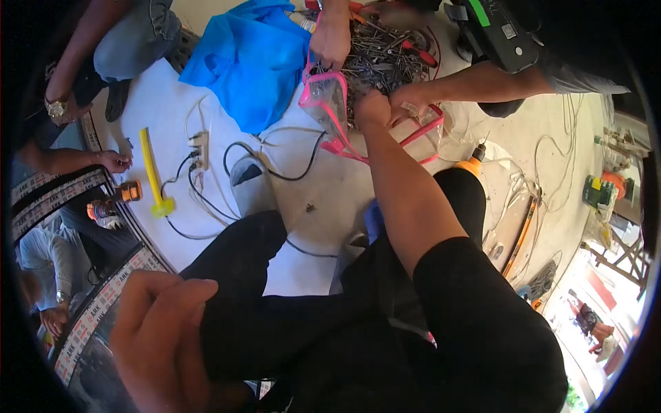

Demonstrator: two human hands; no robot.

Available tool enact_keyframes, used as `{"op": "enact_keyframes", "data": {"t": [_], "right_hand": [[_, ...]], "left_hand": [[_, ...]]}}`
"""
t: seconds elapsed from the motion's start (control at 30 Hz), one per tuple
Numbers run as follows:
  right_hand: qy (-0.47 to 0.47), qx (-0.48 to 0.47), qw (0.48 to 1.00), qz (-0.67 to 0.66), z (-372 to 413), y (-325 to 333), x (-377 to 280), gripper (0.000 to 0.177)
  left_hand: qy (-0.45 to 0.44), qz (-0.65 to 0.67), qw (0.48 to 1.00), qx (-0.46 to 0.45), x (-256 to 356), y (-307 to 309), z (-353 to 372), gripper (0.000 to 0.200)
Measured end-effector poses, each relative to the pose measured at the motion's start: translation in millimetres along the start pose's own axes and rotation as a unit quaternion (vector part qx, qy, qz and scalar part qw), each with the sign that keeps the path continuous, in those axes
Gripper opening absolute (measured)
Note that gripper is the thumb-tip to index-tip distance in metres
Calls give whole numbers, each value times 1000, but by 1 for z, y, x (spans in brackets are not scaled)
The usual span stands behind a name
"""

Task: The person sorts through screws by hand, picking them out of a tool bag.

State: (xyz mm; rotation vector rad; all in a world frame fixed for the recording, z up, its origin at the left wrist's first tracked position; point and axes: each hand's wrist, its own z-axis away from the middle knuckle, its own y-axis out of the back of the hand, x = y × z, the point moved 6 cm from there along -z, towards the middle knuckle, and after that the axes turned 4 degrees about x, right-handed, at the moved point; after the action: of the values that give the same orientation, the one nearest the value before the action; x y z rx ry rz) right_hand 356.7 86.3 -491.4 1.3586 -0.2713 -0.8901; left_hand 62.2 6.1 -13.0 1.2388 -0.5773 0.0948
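Observation:
My right hand reaches forward into a clear bag with pink trim and is closed in a fist on the pile of metal screws and nails that fills it. Another person's hand holds the bag's far rim. A second person's hand touches mine from the right. My left hand hangs low at the near left beside my black-clad knee, fingers loose and holding nothing.
A blue plastic bag lies left of the screws. A yellow-handled mallet, a power strip with black and white cables, and an orange tool lie on the white floor. An orange drill stands at right.

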Motion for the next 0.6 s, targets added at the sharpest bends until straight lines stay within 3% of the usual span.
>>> {"op": "enact_keyframes", "data": {"t": [0.27, 0.37, 0.43, 0.6], "right_hand": [[-18, 17, 999, -44, -14, -18, 7, 26], [6, -1, 1000, 2, -21, -20, 5, 27], [46, 3, 999, -26, -17, -11, -4, 29], [28, 12, 1000, 2, -23, -13, -12, 22]], "left_hand": [[45, 35, 998, -13, 0, -3, -10, 17], [-13, 22, 999, -18, 7, -4, -14, 16], [-12, 21, 1000, -19, 8, -3, -16, 16], [-16, 24, 999, -17, 5, -4, -16, 15]]}}
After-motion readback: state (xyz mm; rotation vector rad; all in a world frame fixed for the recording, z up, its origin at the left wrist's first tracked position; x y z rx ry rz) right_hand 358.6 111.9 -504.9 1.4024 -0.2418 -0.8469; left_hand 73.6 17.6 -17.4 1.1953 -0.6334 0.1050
